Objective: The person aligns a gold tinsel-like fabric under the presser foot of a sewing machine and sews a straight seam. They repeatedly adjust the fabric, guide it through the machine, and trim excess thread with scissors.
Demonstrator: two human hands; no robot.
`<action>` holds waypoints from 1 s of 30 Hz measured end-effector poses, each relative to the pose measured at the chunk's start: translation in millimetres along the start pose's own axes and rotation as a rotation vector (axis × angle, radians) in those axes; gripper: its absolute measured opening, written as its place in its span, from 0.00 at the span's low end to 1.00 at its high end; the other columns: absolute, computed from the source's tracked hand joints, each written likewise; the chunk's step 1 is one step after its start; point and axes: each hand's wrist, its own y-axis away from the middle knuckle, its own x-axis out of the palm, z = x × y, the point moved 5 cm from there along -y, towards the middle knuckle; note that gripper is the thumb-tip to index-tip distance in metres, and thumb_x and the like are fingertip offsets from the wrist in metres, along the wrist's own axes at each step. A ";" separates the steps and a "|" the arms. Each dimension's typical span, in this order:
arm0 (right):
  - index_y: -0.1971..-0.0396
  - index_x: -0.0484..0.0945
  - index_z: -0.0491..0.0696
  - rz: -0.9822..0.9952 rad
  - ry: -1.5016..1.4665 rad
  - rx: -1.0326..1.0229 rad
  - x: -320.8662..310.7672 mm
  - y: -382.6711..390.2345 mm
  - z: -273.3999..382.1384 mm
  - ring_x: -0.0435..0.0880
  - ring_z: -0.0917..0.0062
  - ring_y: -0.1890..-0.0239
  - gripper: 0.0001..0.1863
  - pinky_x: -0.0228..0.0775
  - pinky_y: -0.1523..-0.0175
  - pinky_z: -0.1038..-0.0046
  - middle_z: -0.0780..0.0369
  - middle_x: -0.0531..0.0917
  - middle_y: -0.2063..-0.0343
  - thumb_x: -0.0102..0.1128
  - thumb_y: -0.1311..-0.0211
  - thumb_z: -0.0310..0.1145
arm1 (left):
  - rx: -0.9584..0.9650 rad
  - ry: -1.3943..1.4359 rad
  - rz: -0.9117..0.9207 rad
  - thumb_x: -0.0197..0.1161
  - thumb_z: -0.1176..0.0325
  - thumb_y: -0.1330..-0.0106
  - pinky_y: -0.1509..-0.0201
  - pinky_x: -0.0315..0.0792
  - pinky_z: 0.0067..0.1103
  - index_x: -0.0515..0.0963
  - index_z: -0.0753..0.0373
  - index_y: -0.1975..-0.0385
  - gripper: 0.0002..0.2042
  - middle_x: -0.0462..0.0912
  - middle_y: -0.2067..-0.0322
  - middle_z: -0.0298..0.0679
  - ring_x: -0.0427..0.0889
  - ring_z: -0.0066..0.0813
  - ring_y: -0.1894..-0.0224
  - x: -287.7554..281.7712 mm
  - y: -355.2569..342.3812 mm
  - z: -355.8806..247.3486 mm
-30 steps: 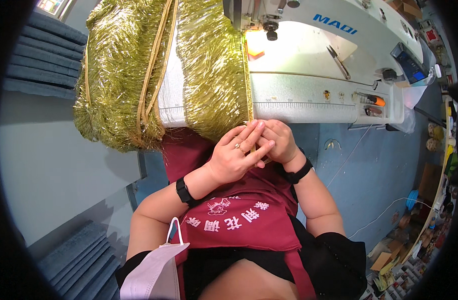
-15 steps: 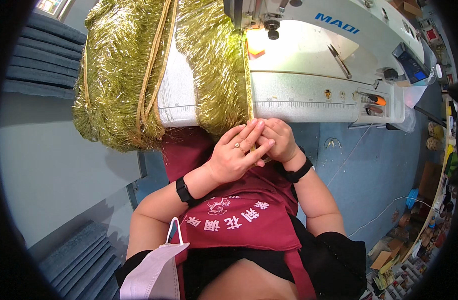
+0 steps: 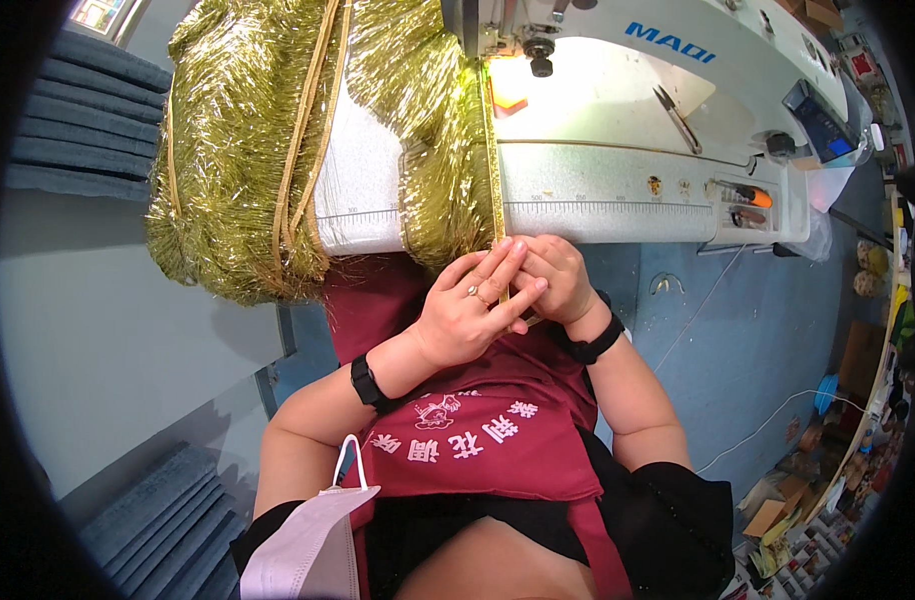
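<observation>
A long piece of gold tinsel fringe (image 3: 443,190) runs from under the sewing machine head to the front edge of the bed. Its flat glittery band (image 3: 498,195) forms the right-hand edge and comes straight down to my fingers. My left hand (image 3: 468,312) and my right hand (image 3: 561,280) meet just off that edge, fingertips overlapping and closed on the band. The left fingers lie partly over the right ones, hiding the exact grip. Near the needle area, the band's upper end passes under the lit head of the sewing machine (image 3: 763,85).
A large heap of gold tinsel (image 3: 228,150) with tan bands covers the left of the bed. Thread snips (image 3: 678,118) lie on the machine bed. A small tray (image 3: 746,205) at the right holds an orange-handled tool. Folded blue-grey fabric (image 3: 88,110) is stacked at far left.
The loose strands left of the band have swung right and bunched closer to it, baring more of the machine bed. Both hands stay nearly in place.
</observation>
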 end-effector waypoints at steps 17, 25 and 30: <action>0.59 0.85 0.47 -0.013 0.014 -0.001 -3.0 -1.7 0.1 0.85 0.68 0.48 0.12 0.76 0.45 0.66 0.60 0.87 0.53 0.60 0.37 0.37 | 0.006 -0.022 0.021 0.58 0.49 0.29 0.33 0.68 0.34 0.81 0.52 0.38 0.24 0.74 0.32 0.53 0.77 0.45 0.33 0.5 -1.9 -0.2; 0.61 0.85 0.47 -0.028 0.027 -0.010 -0.9 -0.4 -1.2 0.85 0.68 0.49 0.11 0.76 0.46 0.66 0.60 0.87 0.54 0.60 0.39 0.36 | -0.001 -0.014 0.023 0.55 0.48 0.27 0.33 0.68 0.34 0.81 0.52 0.39 0.24 0.74 0.33 0.54 0.78 0.45 0.34 0.9 -1.6 -0.9; 0.62 0.85 0.48 -0.028 0.036 -0.009 -0.5 0.4 -0.6 0.85 0.68 0.49 0.10 0.76 0.46 0.66 0.61 0.87 0.54 0.60 0.39 0.35 | 0.000 -0.016 0.019 0.55 0.48 0.28 0.33 0.67 0.34 0.81 0.52 0.39 0.24 0.73 0.32 0.54 0.78 0.45 0.34 1.0 -0.7 -1.0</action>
